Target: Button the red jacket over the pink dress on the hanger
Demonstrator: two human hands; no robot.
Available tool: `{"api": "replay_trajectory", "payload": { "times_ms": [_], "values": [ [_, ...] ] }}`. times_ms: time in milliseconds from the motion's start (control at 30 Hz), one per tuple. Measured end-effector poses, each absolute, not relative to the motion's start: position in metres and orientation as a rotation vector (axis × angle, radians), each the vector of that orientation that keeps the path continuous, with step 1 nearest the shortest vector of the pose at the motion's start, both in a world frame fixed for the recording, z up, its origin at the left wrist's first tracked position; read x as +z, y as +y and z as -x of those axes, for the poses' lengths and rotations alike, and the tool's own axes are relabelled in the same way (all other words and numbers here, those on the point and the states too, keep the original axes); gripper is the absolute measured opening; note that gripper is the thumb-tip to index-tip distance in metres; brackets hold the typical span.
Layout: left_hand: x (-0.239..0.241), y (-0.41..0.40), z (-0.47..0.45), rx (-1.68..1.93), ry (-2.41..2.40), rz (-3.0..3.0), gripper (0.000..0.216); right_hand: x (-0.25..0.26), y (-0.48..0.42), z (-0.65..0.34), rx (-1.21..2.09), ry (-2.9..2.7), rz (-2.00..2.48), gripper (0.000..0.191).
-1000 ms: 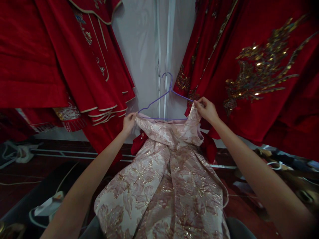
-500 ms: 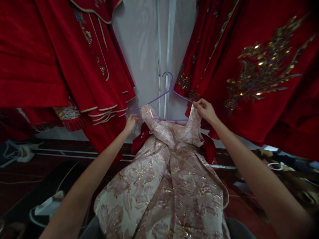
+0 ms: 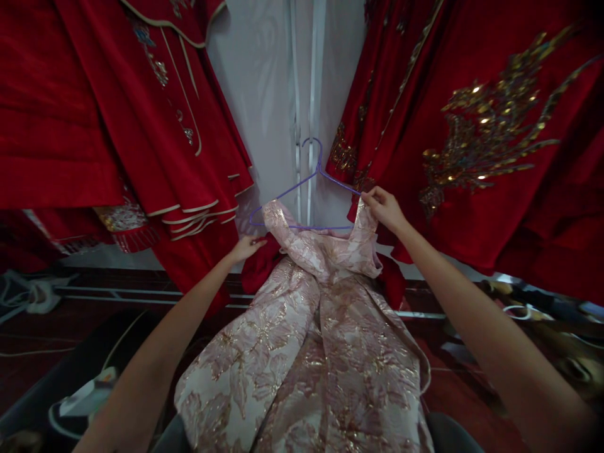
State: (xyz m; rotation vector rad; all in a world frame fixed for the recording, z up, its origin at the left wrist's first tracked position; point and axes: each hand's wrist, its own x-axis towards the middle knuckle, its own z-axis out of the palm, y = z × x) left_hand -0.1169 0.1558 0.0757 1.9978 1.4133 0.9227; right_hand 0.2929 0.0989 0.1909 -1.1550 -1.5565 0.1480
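Observation:
A pink and gold brocade dress (image 3: 306,352) hangs on a purple wire hanger (image 3: 302,185) in front of me. My right hand (image 3: 384,207) is closed, pinching the dress's right shoulder strap against the hanger's right end. My left hand (image 3: 245,247) sits lower, just below the hanger's left end and beside the left strap, fingers stretched out and holding nothing. The dress's red lining (image 3: 257,267) shows next to that hand.
Red velvet garments with gold trim (image 3: 141,126) hang on the left, and red ones with gold embroidery (image 3: 491,138) on the right. A white wall with a vertical rail (image 3: 302,94) stands behind. An iron (image 3: 80,402) lies at lower left, cables (image 3: 33,292) on the dark floor.
The left strap went over the hanger's left end, then my left hand let go and dropped a little below it. My right hand kept its hold on the right strap.

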Motion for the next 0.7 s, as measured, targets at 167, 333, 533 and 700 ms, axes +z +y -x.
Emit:
{"api": "replay_trajectory", "payload": {
  "times_ms": [167, 333, 533, 700],
  "values": [
    [0.158, 0.171, 0.122, 1.252, 1.266, -1.477, 0.018, 0.192, 0.095, -0.292, 0.081, -1.563, 1.159, 0.033],
    [0.234, 0.146, 0.087, 1.339, 1.351, -1.549, 0.005, 0.201, 0.072, -0.281, -0.128, -1.534, 1.266, 0.034],
    [0.256, 0.105, 0.012, 1.363, 0.863, -1.934, 0.018, 0.203, 0.051, -0.268, -0.176, -1.55, 1.312, 0.038],
    [0.25, 0.117, -0.005, 1.324, 0.864, -2.193, 0.015, 0.223, 0.061, -0.285, -0.074, -1.655, 1.422, 0.054]
  ]
}}
